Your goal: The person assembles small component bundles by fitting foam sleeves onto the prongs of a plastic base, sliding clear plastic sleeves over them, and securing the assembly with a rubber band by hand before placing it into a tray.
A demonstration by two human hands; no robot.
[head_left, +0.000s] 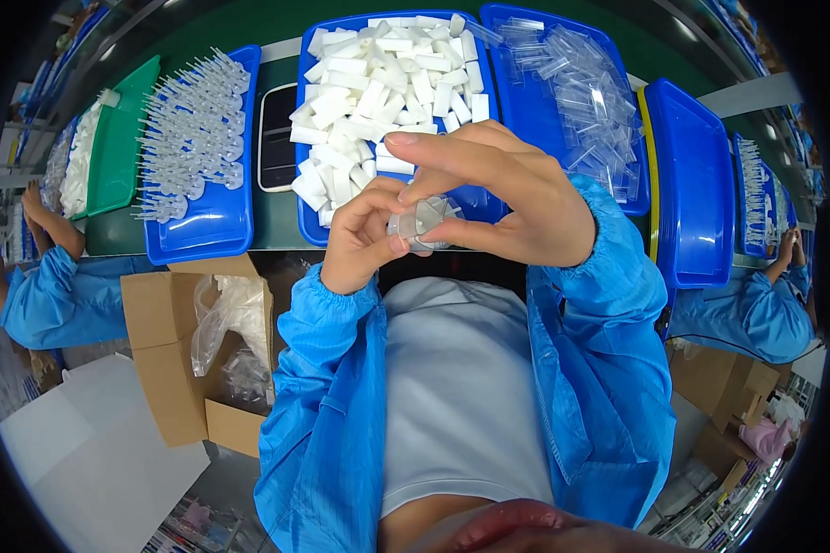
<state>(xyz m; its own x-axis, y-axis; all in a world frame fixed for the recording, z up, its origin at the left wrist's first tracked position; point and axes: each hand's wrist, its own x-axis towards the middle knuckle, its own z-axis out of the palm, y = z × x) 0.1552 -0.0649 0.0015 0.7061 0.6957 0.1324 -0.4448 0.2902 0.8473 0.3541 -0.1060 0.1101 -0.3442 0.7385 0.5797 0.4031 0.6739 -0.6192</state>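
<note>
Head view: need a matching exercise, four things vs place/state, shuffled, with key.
Things:
1. White blocks
2. Clear plastic part
3. Cardboard box
4. Thin-stemmed parts

Place or state:
A. Flaps open, toward the lower left of the view
B. In a blue tray just right of the green tray
C. Piled in the middle blue tray
D. Held by the left hand and right hand

Pairs: 1-C, 2-D, 3-A, 4-B
</note>
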